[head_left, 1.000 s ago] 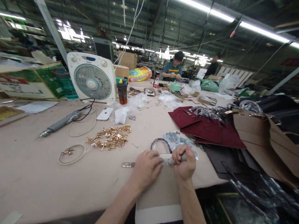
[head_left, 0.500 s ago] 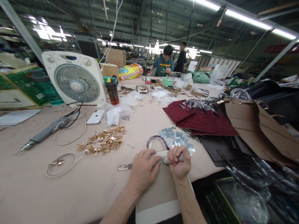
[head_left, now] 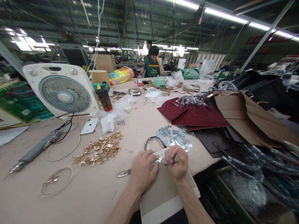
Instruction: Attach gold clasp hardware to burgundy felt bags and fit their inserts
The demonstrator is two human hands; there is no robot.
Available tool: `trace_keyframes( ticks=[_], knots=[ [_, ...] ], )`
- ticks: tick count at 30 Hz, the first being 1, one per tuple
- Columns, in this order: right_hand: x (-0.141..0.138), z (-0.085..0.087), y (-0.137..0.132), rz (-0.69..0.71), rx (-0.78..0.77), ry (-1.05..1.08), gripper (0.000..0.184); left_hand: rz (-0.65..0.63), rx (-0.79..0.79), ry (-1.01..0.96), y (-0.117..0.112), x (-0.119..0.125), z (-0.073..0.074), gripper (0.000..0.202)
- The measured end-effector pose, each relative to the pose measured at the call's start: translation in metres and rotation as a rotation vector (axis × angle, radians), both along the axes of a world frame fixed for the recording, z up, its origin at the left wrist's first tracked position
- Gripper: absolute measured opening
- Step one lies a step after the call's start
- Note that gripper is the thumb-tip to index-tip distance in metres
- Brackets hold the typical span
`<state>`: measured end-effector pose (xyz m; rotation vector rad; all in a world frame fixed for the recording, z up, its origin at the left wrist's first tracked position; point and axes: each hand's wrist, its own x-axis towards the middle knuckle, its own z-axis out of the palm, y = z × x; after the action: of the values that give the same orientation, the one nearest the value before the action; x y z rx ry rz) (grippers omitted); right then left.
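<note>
In the head view, a beige bag panel [head_left: 161, 189] with a pale lower band lies at the table's front edge. A dark red handle [head_left: 154, 137] in clear wrap arches beyond its top edge. My left hand [head_left: 143, 168] is closed over that top edge, thumb and fingertips beside a small shiny metal plate [head_left: 159, 159]. My right hand [head_left: 177, 162] makes a fist around a pale rounded handle [head_left: 164, 161], mostly hidden, its end at the plate. A dark strap with a metal tip [head_left: 123, 173] sticks out left of my left hand.
Brass-coloured fittings [head_left: 99, 149] lie heaped at left, flat metal plates [head_left: 174, 137] beyond the panel. An electric screwdriver [head_left: 35, 151], a phone [head_left: 89, 126] and a fan [head_left: 64, 90] stand leftward. Burgundy pieces [head_left: 193, 115] and brown bag panels [head_left: 252, 115] crowd the right. A co-worker [head_left: 153, 63] sits opposite.
The view has shifted, and the panel's lower end appears further right. Both hands stay at the panel's top edge. The co-worker opposite has raised a hand to the head.
</note>
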<state>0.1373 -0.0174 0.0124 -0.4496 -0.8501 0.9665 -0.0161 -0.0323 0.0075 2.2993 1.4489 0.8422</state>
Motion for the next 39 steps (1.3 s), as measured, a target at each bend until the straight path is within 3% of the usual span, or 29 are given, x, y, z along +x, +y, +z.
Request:
trace_keyframes(
  ticks=[13, 18, 22, 29, 33, 39],
  knots=[
    [-0.012, -0.012, -0.005, -0.119, 0.081, -0.070, 0.036, -0.020, -0.061, -0.020, 0.001, -0.002, 0.003, 0.019],
    [-0.012, -0.010, -0.004, -0.106, 0.072, -0.086, 0.036, 0.004, -0.099, 0.017, 0.003, -0.005, 0.007, 0.023],
    [-0.011, -0.011, -0.003, -0.101, 0.065, -0.072, 0.038, -0.098, -0.209, 0.125, 0.018, -0.011, 0.020, 0.040],
    [-0.007, -0.013, -0.006, -0.091, 0.086, -0.090, 0.037, -0.311, -0.521, 0.322, 0.066, -0.007, 0.050, 0.058],
    [-0.006, -0.012, -0.007, -0.073, 0.081, -0.093, 0.037, -0.312, -0.682, 0.337, 0.080, 0.001, 0.053, 0.050],
    [-0.002, -0.012, -0.008, -0.042, 0.073, -0.034, 0.040, -0.285, -0.693, 0.395, 0.083, 0.011, 0.061, 0.051]
  ],
)
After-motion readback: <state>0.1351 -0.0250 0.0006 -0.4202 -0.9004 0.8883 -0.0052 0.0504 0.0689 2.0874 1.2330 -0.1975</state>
